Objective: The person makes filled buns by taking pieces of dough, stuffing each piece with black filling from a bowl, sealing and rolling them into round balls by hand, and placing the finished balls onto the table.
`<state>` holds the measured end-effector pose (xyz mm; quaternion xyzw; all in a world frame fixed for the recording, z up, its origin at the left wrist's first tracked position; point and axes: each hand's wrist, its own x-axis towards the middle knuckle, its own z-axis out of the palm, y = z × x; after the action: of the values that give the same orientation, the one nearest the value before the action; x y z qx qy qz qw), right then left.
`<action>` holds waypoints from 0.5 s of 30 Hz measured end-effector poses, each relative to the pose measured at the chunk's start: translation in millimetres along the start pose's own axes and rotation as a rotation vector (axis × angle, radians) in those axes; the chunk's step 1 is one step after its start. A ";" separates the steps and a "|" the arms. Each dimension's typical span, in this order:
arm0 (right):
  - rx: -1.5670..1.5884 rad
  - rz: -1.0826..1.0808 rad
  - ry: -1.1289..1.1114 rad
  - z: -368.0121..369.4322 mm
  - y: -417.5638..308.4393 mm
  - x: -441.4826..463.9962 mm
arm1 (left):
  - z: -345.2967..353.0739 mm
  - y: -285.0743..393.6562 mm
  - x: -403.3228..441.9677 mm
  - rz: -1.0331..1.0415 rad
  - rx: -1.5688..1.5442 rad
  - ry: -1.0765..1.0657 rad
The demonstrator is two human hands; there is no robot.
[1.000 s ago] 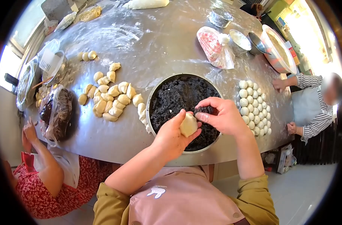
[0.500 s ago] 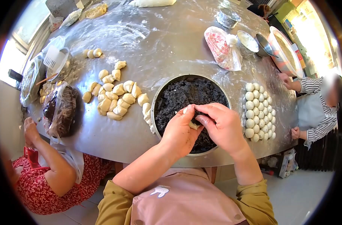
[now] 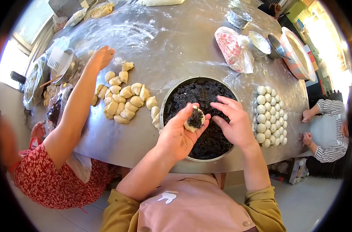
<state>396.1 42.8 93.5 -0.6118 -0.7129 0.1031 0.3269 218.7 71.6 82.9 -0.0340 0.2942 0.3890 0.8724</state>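
The view comes from one camera on the person's own head, and it faces forward and steeply down, over the pink apron (image 3: 195,208) at the bottom edge toward the metal table (image 3: 183,46). It is quite near to the left hand (image 3: 178,133) and the right hand (image 3: 236,125), which appear around the middle, and its very wide field bends the table's edge and leaves dark corners.

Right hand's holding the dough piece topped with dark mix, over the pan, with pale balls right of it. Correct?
Wrong hand: the head view shows the left hand holding the dough piece topped with dark mix, over the pan, with pale balls right of it.
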 end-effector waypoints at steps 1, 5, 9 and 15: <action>0.041 0.017 0.009 -1.1 -3.2 0.0 | 0.1 -1.8 -0.3 0.021 0.015 0.009; 0.140 -0.029 -0.063 -14.9 -30.9 1.9 | -1.5 -8.4 3.3 0.040 0.040 0.011; 0.147 -0.042 -0.072 -8.1 -31.0 0.3 | -4.4 -17.5 2.7 0.019 0.112 -0.017; 0.097 -0.006 -0.033 -0.9 -31.7 1.4 | -0.3 -19.7 -1.0 -0.013 0.172 -0.030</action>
<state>371.0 36.6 111.9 -0.5912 -0.7143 0.1464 0.3447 231.9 57.2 79.8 0.0452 0.3133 0.3571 0.8788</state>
